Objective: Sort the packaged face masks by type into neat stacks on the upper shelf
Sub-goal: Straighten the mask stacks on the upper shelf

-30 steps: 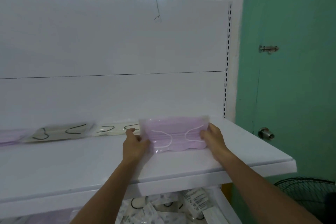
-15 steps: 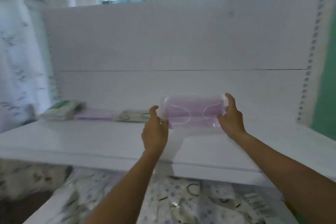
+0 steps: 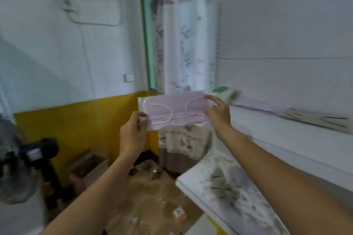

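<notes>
A pink packaged face mask (image 3: pixel 174 110) hangs in the air just left of the white upper shelf (image 3: pixel 277 135). My left hand (image 3: pixel 133 129) pinches its lower left corner and my right hand (image 3: pixel 216 113) pinches its right edge. On the upper shelf lie a green-and-white pack (image 3: pixel 226 91), a flat pink mask stack (image 3: pixel 254 106) and a pale mask pack with black loops (image 3: pixel 317 120), all blurred.
The lower shelf (image 3: pixel 194 181) carries a loose heap of packaged masks (image 3: pixel 235 192). A floral curtain (image 3: pixel 183 44) hangs behind. A yellow-and-white wall stands left, with a black fan (image 3: pixel 24 158) and boxes on the dusty floor (image 3: pixel 152 206).
The view has swung sharply left. Both hands have carried the pink mask from the right part of the upper shelf to beyond its left end.
</notes>
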A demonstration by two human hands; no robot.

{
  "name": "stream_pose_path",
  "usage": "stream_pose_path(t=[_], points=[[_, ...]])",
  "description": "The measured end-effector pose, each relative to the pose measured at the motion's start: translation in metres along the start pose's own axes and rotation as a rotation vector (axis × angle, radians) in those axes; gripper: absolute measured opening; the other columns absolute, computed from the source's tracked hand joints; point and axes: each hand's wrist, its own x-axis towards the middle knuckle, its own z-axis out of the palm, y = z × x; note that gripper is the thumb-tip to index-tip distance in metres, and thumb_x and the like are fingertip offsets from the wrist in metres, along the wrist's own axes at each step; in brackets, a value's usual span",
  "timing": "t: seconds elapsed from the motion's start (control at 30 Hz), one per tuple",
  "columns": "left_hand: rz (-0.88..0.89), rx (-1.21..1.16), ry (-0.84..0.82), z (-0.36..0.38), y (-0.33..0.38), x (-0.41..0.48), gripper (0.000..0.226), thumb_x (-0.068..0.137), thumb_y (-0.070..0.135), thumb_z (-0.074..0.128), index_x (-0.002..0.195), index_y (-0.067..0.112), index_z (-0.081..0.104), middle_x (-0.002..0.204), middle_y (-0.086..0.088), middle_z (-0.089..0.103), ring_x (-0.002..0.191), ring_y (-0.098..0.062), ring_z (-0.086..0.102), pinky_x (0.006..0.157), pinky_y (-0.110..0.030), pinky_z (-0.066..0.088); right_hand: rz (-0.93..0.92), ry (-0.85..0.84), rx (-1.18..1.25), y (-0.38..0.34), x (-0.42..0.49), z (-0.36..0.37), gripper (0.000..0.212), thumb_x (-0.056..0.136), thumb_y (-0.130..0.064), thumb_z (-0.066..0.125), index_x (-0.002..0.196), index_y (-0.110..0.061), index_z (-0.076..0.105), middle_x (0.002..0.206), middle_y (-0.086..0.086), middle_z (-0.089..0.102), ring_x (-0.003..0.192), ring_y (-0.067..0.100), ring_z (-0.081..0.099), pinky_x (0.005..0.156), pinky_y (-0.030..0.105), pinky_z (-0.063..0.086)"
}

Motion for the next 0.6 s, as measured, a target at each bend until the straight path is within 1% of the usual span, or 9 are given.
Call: stream_pose_path(t=[0.1, 0.17, 0.23, 0.27, 0.33, 0.4, 0.43, 0.53, 0.6], points=[[-0.042, 0.056, 0.075, -0.043, -0.044, 0.020, 0.014, 0.094, 0.019, 0.053, 0.107, 0.014, 0.058, 0.087, 0.000, 0.061, 0.077, -0.017, 0.057, 0.066, -0.032, 0.049, 0.166, -0.151, 0.258, 0.001, -0.001, 0.069, 0.047, 0.080, 0.012, 0.046, 0.093, -0.027, 0.067, 0.119, 0.008, 0.058, 0.079, 0.022, 0.057, 0.063, 0.027, 0.047], [-0.055, 0.069, 0.121, -0.059, -0.068, 0.032, 0.014, 0.094, 0.017, 0.052, 0.107, 0.012, 0.057, 0.091, 0.002, 0.060, 0.081, -0.016, 0.057, 0.067, -0.030, 0.048, 0.154, -0.271, 0.227, 0.002, -0.004, 0.098, 0.049, 0.081, 0.012, 0.044, 0.106, -0.026, 0.064, 0.132, 0.008, 0.050, 0.097, 0.030, 0.060, 0.077, 0.037, 0.054], [-0.054, 0.072, 0.135, -0.061, -0.085, 0.043, 0.015, 0.094, 0.014, 0.052, 0.108, 0.011, 0.057, 0.095, 0.002, 0.060, 0.084, -0.015, 0.057, 0.068, -0.026, 0.046, 0.098, -0.334, 0.101, 0.008, -0.003, 0.115, 0.054, 0.083, 0.011, 0.044, 0.124, -0.021, 0.057, 0.143, 0.007, 0.039, 0.117, 0.040, 0.051, 0.092, 0.052, 0.049], [-0.057, 0.072, 0.137, -0.058, -0.093, 0.048, 0.015, 0.094, 0.013, 0.052, 0.108, 0.010, 0.057, 0.096, 0.002, 0.060, 0.085, -0.015, 0.057, 0.067, -0.025, 0.045, 0.072, -0.336, 0.036, 0.012, 0.001, 0.120, 0.056, 0.083, 0.010, 0.045, 0.128, -0.020, 0.054, 0.145, 0.006, 0.037, 0.120, 0.040, 0.048, 0.092, 0.053, 0.048], [-0.070, 0.057, 0.144, -0.043, -0.102, 0.059, 0.015, 0.095, 0.014, 0.051, 0.108, 0.010, 0.058, 0.096, 0.002, 0.060, 0.085, -0.016, 0.057, 0.068, -0.027, 0.044, 0.000, -0.298, -0.057, 0.019, 0.015, 0.125, 0.057, 0.081, 0.008, 0.047, 0.128, -0.025, 0.054, 0.143, 0.005, 0.042, 0.108, 0.031, 0.057, 0.078, 0.036, 0.056], [-0.069, 0.044, 0.141, -0.021, -0.104, 0.073, 0.016, 0.095, 0.014, 0.051, 0.108, 0.010, 0.059, 0.094, 0.001, 0.060, 0.085, -0.017, 0.057, 0.069, -0.028, 0.043, -0.053, -0.241, -0.132, 0.024, 0.035, 0.122, 0.057, 0.081, 0.006, 0.049, 0.127, -0.028, 0.055, 0.136, 0.005, 0.051, 0.082, 0.018, 0.058, 0.053, 0.010, 0.045], [-0.066, 0.034, 0.137, -0.008, -0.103, 0.082, 0.016, 0.095, 0.014, 0.051, 0.108, 0.009, 0.060, 0.093, 0.001, 0.059, 0.085, -0.018, 0.057, 0.069, -0.029, 0.042, -0.069, -0.209, -0.160, 0.025, 0.047, 0.119, 0.057, 0.081, 0.006, 0.050, 0.128, -0.027, 0.054, 0.135, 0.005, 0.051, 0.078, 0.016, 0.057, 0.048, 0.006, 0.040], [-0.059, -0.035, 0.107, 0.033, -0.092, 0.111, 0.016, 0.094, 0.014, 0.052, 0.106, 0.009, 0.062, 0.094, -0.001, 0.061, 0.087, -0.017, 0.056, 0.069, -0.028, 0.040, -0.105, -0.120, -0.170, 0.028, 0.085, 0.100, 0.062, 0.084, 0.005, 0.053, 0.137, -0.026, 0.047, 0.139, 0.004, 0.049, 0.101, 0.014, 0.054, 0.052, -0.001, 0.038], [-0.063, -0.084, 0.073, 0.063, -0.080, 0.129, 0.016, 0.094, 0.013, 0.053, 0.106, 0.009, 0.062, 0.097, -0.004, 0.063, 0.088, -0.016, 0.056, 0.069, -0.026, 0.041, -0.123, -0.055, -0.168, 0.031, 0.111, 0.083, 0.060, 0.084, 0.005, 0.053, 0.135, -0.025, 0.049, 0.135, 0.005, 0.052, 0.090, 0.008, 0.050, 0.051, 0.001, 0.039]])
